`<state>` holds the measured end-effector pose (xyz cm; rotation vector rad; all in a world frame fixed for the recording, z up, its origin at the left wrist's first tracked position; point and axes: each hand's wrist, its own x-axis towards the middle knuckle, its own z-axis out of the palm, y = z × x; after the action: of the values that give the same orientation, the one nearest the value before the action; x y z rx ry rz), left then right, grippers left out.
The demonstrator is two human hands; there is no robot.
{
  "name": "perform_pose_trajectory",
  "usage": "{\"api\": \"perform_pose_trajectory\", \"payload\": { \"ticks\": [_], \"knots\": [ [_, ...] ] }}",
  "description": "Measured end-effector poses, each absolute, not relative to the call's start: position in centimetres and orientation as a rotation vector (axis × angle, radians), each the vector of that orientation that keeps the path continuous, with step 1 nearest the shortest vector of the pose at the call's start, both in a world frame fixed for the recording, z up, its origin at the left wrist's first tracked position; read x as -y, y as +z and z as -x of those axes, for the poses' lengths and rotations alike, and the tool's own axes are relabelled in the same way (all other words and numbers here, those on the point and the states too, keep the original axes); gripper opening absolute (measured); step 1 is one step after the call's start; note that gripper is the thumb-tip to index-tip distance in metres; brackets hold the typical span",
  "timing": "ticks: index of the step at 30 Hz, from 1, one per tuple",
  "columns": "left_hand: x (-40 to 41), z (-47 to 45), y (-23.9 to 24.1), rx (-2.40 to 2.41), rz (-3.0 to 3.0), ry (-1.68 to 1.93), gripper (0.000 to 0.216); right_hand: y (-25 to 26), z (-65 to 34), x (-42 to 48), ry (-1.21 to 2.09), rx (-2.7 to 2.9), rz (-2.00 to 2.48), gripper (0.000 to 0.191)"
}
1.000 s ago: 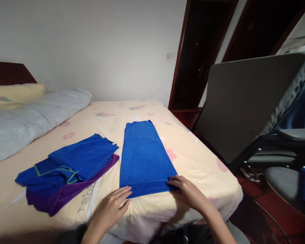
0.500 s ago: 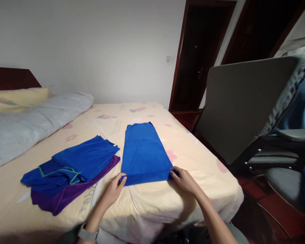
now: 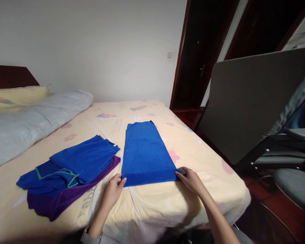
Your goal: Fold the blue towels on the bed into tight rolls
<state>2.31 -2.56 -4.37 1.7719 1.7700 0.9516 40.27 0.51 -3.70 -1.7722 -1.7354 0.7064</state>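
Note:
A blue cloth lies flat on the bed in a long strip, with a narrow band folded over along its near edge. My left hand pinches the near left corner between thumb and fingers. At the near right corner, my right hand grips the cloth the same way. Left of it rests a loose pile: a folded blue cloth on top, a rumpled blue cloth with green edging and a purple cloth beneath.
The bed has a yellow patterned sheet. A grey bolster and a yellow pillow lie at the left. Off the bed's right side stand a large grey panel and a grey seat. A dark door is behind.
My right hand and the near right corner have shifted a little to the right, so the near edge looks straighter and wider. The camera view has moved slightly.

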Motion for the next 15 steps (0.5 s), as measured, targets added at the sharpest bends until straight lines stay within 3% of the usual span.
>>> {"api": "perform_pose_trajectory", "payload": {
  "ticks": [7, 15],
  "knots": [
    [3.9, -3.1, -3.3, -2.048, -2.022, 0.861, 0.029, -2.7, -40.0, 0.6, 0.66, 1.681, 1.768, 0.035],
    [4.9, -3.5, -3.8, -2.127, -2.105, 0.683, 0.02, -3.8, -41.1, 0.8, 0.656, 1.763, 1.88, 0.024]
  ]
}}
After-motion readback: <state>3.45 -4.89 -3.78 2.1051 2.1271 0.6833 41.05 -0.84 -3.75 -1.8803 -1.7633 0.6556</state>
